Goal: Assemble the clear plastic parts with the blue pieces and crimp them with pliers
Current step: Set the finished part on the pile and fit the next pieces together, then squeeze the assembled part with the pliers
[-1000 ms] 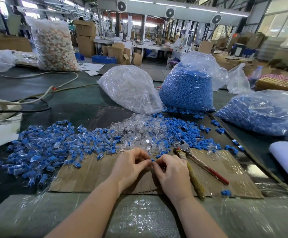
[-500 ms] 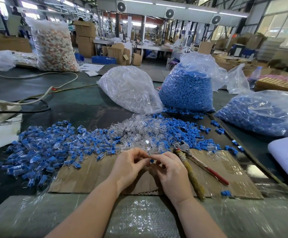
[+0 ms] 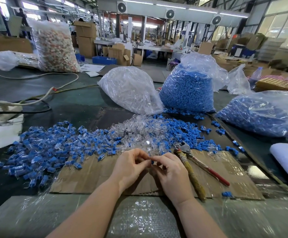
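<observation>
Where both hands meet, blue piece (image 3: 152, 162) pinched between left hand (image 3: 131, 167), right hand (image 3: 171, 170)

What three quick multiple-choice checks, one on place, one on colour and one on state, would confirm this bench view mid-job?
1. Where do the metal pliers with one red handle lie?
A. On the brown cardboard sheet, beside the right hand
B. Inside a bag
C. In the left hand

2. What colour is the small piece pinched between the fingertips?
A. Red
B. Blue
C. Yellow

3. What state are the pliers in?
A. Gripped by both hands
B. Clamped on a part
C. Lying untouched

Answers: 1 A, they rest on the cardboard next to that hand; 2 B, blue shows between the fingertips; 3 C, both hands are busy with the piece, no hand on the tool.
</observation>
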### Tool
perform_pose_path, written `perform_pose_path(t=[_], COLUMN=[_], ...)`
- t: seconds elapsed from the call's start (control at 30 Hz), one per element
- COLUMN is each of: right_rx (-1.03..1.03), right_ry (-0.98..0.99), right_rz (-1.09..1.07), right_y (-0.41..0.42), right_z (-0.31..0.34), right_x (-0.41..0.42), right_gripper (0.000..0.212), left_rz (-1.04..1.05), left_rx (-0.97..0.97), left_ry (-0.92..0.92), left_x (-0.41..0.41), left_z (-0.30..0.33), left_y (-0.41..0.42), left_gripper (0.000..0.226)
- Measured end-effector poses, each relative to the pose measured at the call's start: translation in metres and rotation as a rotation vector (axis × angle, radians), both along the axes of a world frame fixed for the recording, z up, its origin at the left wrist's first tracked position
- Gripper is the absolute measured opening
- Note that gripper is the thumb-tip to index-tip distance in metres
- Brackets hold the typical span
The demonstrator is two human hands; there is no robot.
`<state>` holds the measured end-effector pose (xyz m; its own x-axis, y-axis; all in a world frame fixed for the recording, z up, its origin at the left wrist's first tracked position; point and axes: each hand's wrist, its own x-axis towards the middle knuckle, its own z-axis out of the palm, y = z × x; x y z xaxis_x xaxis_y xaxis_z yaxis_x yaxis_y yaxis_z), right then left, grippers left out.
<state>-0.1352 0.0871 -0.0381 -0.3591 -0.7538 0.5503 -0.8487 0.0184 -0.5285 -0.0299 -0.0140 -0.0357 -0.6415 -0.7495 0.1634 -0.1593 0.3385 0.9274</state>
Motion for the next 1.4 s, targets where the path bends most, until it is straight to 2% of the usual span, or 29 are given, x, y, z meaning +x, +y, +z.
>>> perform_pose_path(t=[0.1, 0.2, 0.23, 0.3, 0.37, 0.47, 0.57, 0.67, 0.8, 0.87, 0.93, 1.0, 1.1, 1.27, 1.4], right_rx=[-0.016, 0.044, 0.141, 0.486, 0.780, 0.914, 0.808, 0.724, 0.638, 0.571, 0.546, 0.548, 0.595, 0.643, 0.678], right_ry=[-0.009, 0.043, 0.046, 0.041, -0.034, -0.016, 0.154, 0.206, 0.237, 0.085, -0.185, -0.346, -0.452, -0.680, -0.651], right_rz=[-0.070, -0.337, -0.468, -0.695, -0.755, -0.728, -0.724, -0.701, -0.565, -0.376, -0.184, -0.077, -0.005, 0.098, 0.097], right_y=[0.001, 0.007, 0.009, 0.016, 0.025, 0.031, 0.030, 0.030, 0.028, 0.023, 0.017, 0.013, 0.012, 0.016, 0.016], right_z=[0.002, 0.007, 0.010, 0.016, 0.022, 0.022, 0.020, 0.024, 0.037, 0.045, 0.055, 0.064, 0.068, 0.072, 0.076], right_x=[-0.001, -0.007, -0.013, -0.028, -0.041, -0.045, -0.036, -0.030, -0.023, -0.016, -0.004, 0.006, 0.014, 0.016, 0.015], right_gripper=[0.024, 0.033, 0.040, 0.057, 0.073, 0.075, 0.052, 0.034, 0.033, 0.034, 0.032, 0.032, 0.034, 0.023, 0.026], left_rz=[0.016, 0.019, 0.024, 0.033, 0.045, 0.079, 0.089, 0.100, 0.106, 0.121, 0.140, 0.146, 0.162, 0.213, 0.252], left_rx=[0.041, 0.113, 0.119, 0.096, 0.110, 0.161, 0.282, 0.428, 0.499, 0.536, 0.548, 0.555, 0.574, 0.627, 0.576], left_ry=[0.014, 0.055, 0.060, 0.056, 0.075, 0.109, 0.174, 0.263, 0.297, 0.308, 0.314, 0.323, 0.330, 0.362, 0.299], left_x=[-0.001, 0.000, 0.001, 0.001, 0.001, 0.002, 0.004, 0.007, 0.008, 0.007, 0.006, 0.007, 0.008, 0.005, 0.002], left_z=[-0.001, -0.002, -0.002, -0.003, -0.003, -0.003, -0.002, 0.001, 0.002, 0.002, 0.003, 0.004, 0.005, 0.008, 0.010], left_y=[0.000, -0.001, -0.002, -0.003, -0.004, -0.007, -0.009, -0.010, -0.013, -0.013, -0.014, -0.014, -0.014, -0.014, -0.013], left_gripper=[0.010, 0.008, 0.007, 0.006, 0.005, 0.004, 0.003, 0.004, 0.004, 0.004, 0.003, 0.002, 0.002, 0.006, 0.004])
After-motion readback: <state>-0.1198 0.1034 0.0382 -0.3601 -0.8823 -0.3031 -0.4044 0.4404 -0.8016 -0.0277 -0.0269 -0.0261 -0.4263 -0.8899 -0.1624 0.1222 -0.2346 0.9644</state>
